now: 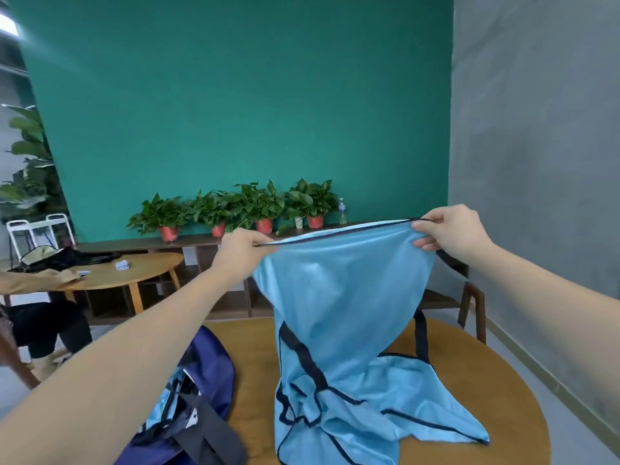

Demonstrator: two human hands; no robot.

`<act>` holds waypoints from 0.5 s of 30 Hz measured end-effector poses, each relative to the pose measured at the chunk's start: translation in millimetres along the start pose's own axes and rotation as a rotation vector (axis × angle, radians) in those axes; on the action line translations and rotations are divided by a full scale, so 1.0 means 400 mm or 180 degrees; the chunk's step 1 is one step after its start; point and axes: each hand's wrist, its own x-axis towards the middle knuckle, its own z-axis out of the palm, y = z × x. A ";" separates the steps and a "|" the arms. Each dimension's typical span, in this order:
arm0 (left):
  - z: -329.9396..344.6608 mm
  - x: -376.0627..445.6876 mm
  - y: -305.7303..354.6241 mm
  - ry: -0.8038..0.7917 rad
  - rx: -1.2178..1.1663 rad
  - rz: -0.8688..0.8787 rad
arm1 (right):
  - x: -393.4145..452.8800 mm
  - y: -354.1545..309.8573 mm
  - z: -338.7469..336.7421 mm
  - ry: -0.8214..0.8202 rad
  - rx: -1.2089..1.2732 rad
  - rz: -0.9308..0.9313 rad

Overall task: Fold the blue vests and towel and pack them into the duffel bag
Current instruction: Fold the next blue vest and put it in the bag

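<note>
A light blue vest [342,297] with dark trim hangs in the air in front of me, stretched by its top edge. My left hand [241,251] pinches the left end of that edge and my right hand [446,231] pinches the right end. The vest's lower part trails onto the round wooden table [503,380], where more light blue cloth [385,417] lies crumpled. The navy duffel bag [208,367] lies open at the table's left, with blue fabric showing inside.
A seated person [40,317] is at the left beside a second wooden table [134,273] with dark items on it. Potted plants [241,206] stand on a low shelf against the green wall. A wooden chair [473,310] stands at the right.
</note>
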 end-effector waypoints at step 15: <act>-0.127 0.205 0.159 0.0694 0.0097 0.0274 | 0.083 -0.124 -0.085 0.0394 -0.0621 -0.0803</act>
